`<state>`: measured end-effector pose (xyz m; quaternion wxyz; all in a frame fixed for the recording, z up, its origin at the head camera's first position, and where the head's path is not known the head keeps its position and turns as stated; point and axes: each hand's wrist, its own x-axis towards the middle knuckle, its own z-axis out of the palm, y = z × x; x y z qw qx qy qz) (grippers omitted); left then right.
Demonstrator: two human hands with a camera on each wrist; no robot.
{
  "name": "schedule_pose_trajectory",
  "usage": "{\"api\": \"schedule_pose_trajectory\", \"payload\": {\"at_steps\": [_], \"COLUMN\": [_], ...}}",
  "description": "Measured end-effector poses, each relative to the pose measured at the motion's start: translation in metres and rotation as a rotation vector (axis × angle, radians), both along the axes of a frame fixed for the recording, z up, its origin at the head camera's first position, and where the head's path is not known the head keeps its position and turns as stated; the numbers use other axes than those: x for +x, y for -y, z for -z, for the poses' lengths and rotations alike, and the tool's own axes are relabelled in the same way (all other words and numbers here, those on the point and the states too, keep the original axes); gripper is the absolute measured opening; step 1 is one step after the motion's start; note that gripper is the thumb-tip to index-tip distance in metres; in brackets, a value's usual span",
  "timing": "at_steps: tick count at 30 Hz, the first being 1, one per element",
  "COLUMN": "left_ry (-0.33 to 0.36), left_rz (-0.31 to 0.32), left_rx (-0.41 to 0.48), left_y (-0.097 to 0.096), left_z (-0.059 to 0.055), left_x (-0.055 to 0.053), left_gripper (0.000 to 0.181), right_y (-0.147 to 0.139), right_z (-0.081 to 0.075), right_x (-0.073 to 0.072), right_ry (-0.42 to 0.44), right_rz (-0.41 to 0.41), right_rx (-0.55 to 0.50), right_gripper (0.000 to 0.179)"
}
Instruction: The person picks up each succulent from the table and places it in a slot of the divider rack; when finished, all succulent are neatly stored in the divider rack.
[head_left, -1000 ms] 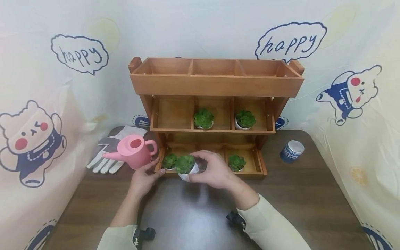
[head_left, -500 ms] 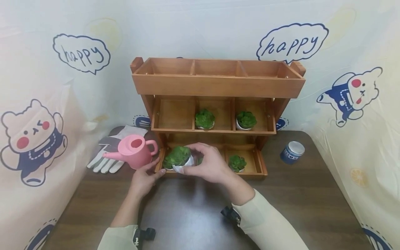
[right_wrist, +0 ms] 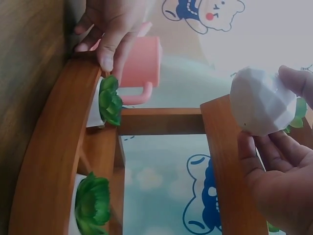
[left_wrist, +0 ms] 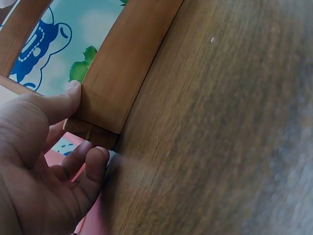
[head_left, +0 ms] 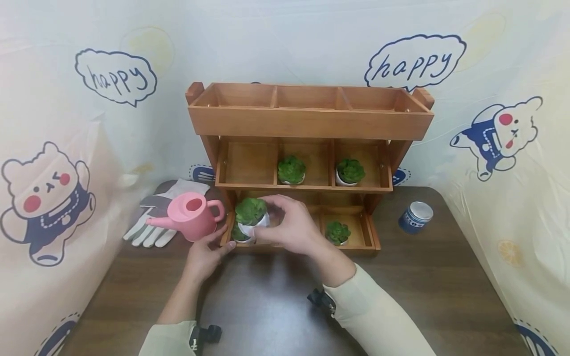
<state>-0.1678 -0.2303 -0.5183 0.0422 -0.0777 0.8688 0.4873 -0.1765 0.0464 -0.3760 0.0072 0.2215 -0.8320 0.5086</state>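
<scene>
My right hand (head_left: 294, 228) holds a small potted succulent (head_left: 251, 212) by its white faceted pot (right_wrist: 261, 100), lifted above the lower tier's left compartment. Another succulent (head_left: 239, 234) sits below it in that tier. A second succulent (right_wrist: 93, 203) shows in the middle compartment in the right wrist view, hidden behind my hand in the head view. A third succulent (head_left: 337, 232) stands in the right compartment. With thumb and fingers, my left hand (left_wrist: 44, 161) grips the lower front left corner of the wooden plant shelf (head_left: 310, 123).
The middle tier holds succulents in its centre (head_left: 291, 169) and right compartments. A pink watering can (head_left: 191, 217) stands beside the shelf on the left, in front of grey-white gloves (head_left: 153, 225). A blue jar (head_left: 415, 216) is on the table's right side.
My right hand has moved left and up with the potted succulent, from in front of the lower tier to above its left compartment. My left hand stays at the shelf corner.
</scene>
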Motion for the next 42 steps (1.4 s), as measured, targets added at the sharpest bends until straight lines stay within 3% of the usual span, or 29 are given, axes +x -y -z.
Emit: {"api": "schedule_pose_trajectory", "payload": {"at_steps": [19,30,42], "left_ry": [0.016,0.004,0.004], "left_rz": [0.006,0.011,0.009], "left_rx": [-0.013,-0.008,-0.010], "left_y": [0.001,0.001,0.002], "left_z": [0.000,-0.001,0.001], "left_x": [-0.001,-0.001,-0.002], "left_gripper": [0.073,0.071,0.072], "right_y": [0.020,0.033,0.043], "right_z": [-0.019,-0.031,-0.036], "right_x": [-0.013,-0.021,-0.038], "right_ry": [0.016,-0.068,-0.026], "right_rz": [0.034,0.059,0.073], "right_rx": [-0.063,-0.085,-0.154], "right_gripper": [0.061,0.063,0.062]}}
